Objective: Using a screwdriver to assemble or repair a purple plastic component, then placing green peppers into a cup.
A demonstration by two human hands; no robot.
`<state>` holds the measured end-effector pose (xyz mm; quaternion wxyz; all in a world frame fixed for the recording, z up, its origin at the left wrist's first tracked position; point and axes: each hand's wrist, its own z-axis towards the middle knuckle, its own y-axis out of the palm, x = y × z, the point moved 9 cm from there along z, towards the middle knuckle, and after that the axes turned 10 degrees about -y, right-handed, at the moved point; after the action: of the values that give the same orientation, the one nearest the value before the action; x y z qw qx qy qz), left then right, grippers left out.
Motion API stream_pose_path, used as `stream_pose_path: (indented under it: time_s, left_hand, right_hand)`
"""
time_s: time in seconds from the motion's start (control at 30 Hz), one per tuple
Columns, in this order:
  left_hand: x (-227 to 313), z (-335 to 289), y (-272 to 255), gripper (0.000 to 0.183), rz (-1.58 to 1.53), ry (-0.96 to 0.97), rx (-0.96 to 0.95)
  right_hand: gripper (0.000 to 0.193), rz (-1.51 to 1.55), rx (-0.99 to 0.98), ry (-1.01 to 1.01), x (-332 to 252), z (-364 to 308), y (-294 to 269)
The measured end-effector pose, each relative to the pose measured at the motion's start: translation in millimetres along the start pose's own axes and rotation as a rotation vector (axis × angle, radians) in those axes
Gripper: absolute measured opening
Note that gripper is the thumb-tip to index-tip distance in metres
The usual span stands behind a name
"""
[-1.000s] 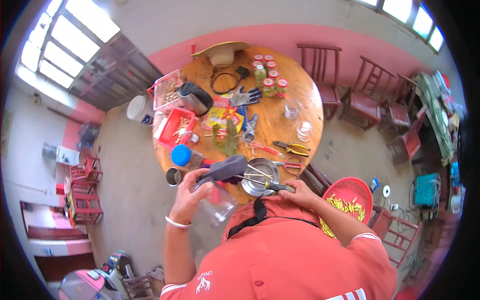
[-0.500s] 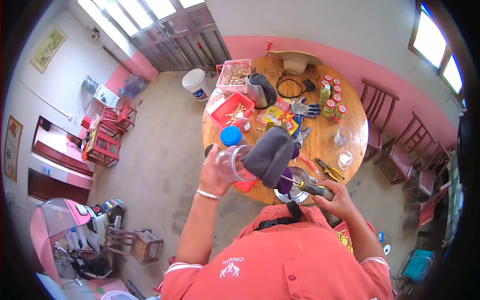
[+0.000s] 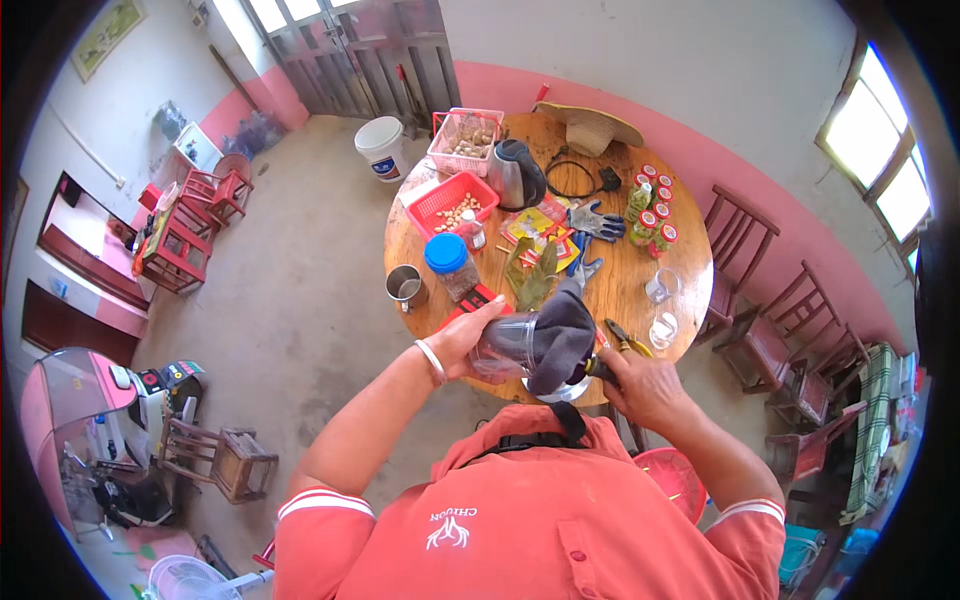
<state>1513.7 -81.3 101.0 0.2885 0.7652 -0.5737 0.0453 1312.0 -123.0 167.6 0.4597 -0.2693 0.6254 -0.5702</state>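
Note:
My left hand (image 3: 458,343) is closed round a clear plastic jar (image 3: 503,347), held sideways over the near edge of the table. In my right hand (image 3: 648,392) is the dark handle of a screwdriver (image 3: 597,370). A dark grey cloth (image 3: 562,340) covers the tool's far end and sits against the jar's mouth; whether part of it is inside, I cannot tell. Beneath the cloth, a shiny metal bowl (image 3: 556,391) shows only in part. A red flat object (image 3: 478,297) lies just beyond my left hand, near a blue-lidded jar (image 3: 447,256).
The round wooden table (image 3: 625,285) carries a metal mug (image 3: 406,288), dried leaves (image 3: 535,277), work gloves (image 3: 598,222), pliers (image 3: 627,338), a kettle (image 3: 517,175), red-lidded jars (image 3: 655,212) and a red basket (image 3: 453,203). Wooden chairs (image 3: 738,245) stand along the right wall.
The grey cloth has come down from above the jar to its mouth. My right hand has moved left, toward my left hand, and the screwdriver's shaft is now hidden.

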Motion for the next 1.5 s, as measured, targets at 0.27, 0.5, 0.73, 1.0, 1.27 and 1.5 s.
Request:
stream_pose_path:
  time_s: [0.27,0.5,0.73,1.0,1.27,1.5]
  left_hand:
    - [-17,37,-48,0.063,0.255,0.089,0.200]
    - [-7,13,-39,0.053,0.112,0.182,0.226]
    - [-31,31,-55,0.052,0.219,-0.029,0.181]
    - [-63,40,-44,0.051,-0.038,-0.149,0.008]
    - [-64,51,-49,0.051,0.083,0.047,0.150]
    - [-9,18,-81,0.050,-0.239,0.585,0.132]
  right_hand:
    - [0.030,0.113,-0.377,-0.012,-34,-5,35]
    - [0.035,0.493,-0.165,0.038,-31,2,33]
    - [0.033,0.257,-0.435,-0.045,-39,-4,35]
    - [0.029,0.076,-0.346,0.043,-26,10,20]
    - [0.024,0.201,-0.516,-0.099,-26,-13,56]
    - [0.025,1.143,-0.528,0.284,-32,-41,69]
